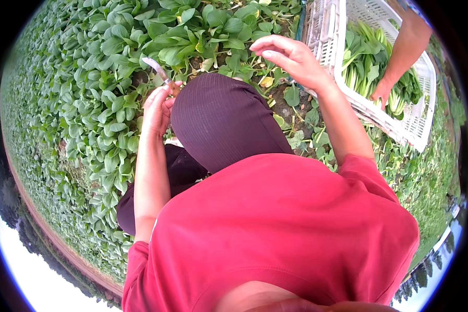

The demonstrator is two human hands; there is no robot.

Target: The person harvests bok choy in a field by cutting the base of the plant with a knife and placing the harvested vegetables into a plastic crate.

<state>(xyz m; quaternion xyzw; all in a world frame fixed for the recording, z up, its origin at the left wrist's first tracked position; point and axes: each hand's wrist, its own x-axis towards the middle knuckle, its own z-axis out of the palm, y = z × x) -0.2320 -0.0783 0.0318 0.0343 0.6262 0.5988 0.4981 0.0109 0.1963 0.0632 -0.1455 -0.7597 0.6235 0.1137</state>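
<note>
My left hand (155, 109) grips the handle of a small knife with a curved blade (155, 65), beside my bent knee. The blade points up and away over the leafy plants. My right hand (294, 60) is raised with the thumb and fingers apart and holds nothing. It hovers over the bed edge, just left of a white plastic crate (339, 74). Inside the crate lie cut leafy greens with pale stalks (360, 62), which look like bok choy. Standing greens (214, 27) of a similar kind grow ahead of my hands.
Another person's hand (382, 91) reaches into the crate from the right, touching the greens. The crate appears stacked on another. My knee (226, 117) in dark trousers rises between my arms. Dense rows of leafy plants (82, 97) spread leftward; trampled leaves and soil (292, 105) lie near the crate.
</note>
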